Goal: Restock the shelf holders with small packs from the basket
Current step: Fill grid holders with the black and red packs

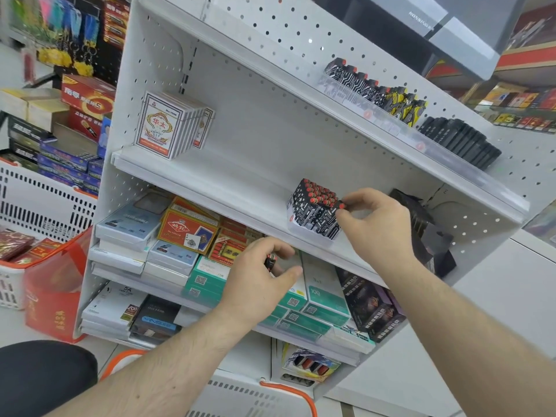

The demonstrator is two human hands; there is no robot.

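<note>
Bright even indoor light, soft faint shadows, wide-angle bending at edges, blurred upper-left corner, slightly soft detail

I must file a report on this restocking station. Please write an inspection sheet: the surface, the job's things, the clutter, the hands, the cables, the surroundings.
Surface: white middle shelf, pegboard back panel.
Job's things: white tray packed with upright black-and-white lighters with red caps; white basket with orange rim below.
Clutter: stack of playing-card boxes at the shelf's left end; black empty carton at its right end.
Hands: right hand pinches a red-capped lighter at the tray's near corner; left hand holds a lighter, mostly hidden.
Cables: nothing seen loose; only boxed ones on the lower shelf.
Surroundings: more lighters on the upper shelf; red bag on the floor.
</note>
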